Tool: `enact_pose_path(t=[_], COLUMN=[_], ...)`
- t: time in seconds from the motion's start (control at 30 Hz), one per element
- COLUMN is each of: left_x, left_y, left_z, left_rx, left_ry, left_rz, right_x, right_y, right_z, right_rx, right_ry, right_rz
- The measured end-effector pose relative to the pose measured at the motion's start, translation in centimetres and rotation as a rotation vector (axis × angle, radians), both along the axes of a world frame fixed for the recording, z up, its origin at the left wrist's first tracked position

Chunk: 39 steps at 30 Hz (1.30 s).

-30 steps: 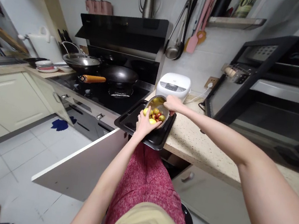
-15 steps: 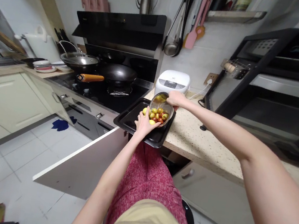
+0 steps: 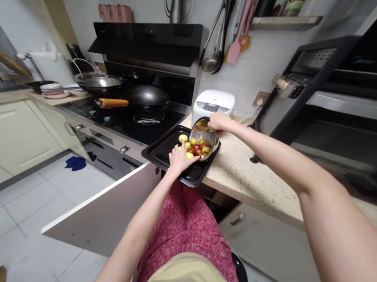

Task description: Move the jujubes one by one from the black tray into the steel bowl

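My right hand (image 3: 219, 122) grips the rim of a metal bowl (image 3: 207, 129), tilted on its side with its mouth toward the left. Small round red, green and yellow fruits (image 3: 198, 148) lie in the bowl's lower side and at its mouth. Under it is a black baking tray (image 3: 159, 149). At the bowl's mouth my left hand (image 3: 179, 159) is spread, its fingers against the fruits. A yellow fruit (image 3: 183, 138) rests on the tray beyond my left fingertips. Whether the bowl touches the tray is hard to see.
A white rice cooker (image 3: 215, 103) stands behind the bowl on the speckled counter (image 3: 237, 170). To the left, a wok (image 3: 147, 96) and a lidded pan (image 3: 98, 83) are on the stove. Below the tray a cabinet door (image 3: 98, 210) hangs open beside my legs.
A yellow fruit now sits apart on the tray, beyond the bowl's mouth. More fruits have shifted left toward my left hand. The bowl remains tilted in my right hand.
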<state>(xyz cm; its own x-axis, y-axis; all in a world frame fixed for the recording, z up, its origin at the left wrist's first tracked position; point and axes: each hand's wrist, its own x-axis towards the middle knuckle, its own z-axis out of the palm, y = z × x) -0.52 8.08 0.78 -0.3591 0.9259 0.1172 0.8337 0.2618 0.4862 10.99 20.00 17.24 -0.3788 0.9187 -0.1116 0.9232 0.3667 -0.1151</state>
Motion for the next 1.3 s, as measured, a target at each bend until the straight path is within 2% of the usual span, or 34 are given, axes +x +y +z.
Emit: enact_pose_path(t=[0.43,0.73,0.87,1.0,1.07,1.13,1.2,1.3], left_x=[1.6,1.6,1.6,1.6,1.5,1.3,1.1,1.0], left_y=[-0.4,-0.4,-0.5,-0.6,-0.8,-1.3,-2.1,-4.1], left_z=[0.4,0.6,0.6,0.5,0.6,0.8,0.8,0.3], left_rx=[0.021,0.009,0.019,0.027,0.04,0.077,0.147,0.308], left_ry=[0.049,0.04,0.031,0.032,0.023,0.017,0.018,0.008], left_rz=[0.016,0.009,0.0,-0.014,-0.031,-0.054,-0.071,-0.092], right_x=[0.0,0.9,2.3,6.2,9.3,12.7,15.9,19.4], right_y=[0.1,-0.4,-1.1,-2.5,-3.5,-4.6,-5.9,-7.9], right_z=[0.2,0.1,0.9,1.4,0.7,-0.9,-3.1,-7.1], right_rx=[0.161,0.373,0.441,0.46,0.441,0.392,0.168,0.02], right_ry=[-0.109,-0.105,-0.048,0.028,0.071,0.139,0.52,0.637], right_rz=[0.024,0.033,-0.013,-0.117,-0.176,-0.228,-0.366,-0.434])
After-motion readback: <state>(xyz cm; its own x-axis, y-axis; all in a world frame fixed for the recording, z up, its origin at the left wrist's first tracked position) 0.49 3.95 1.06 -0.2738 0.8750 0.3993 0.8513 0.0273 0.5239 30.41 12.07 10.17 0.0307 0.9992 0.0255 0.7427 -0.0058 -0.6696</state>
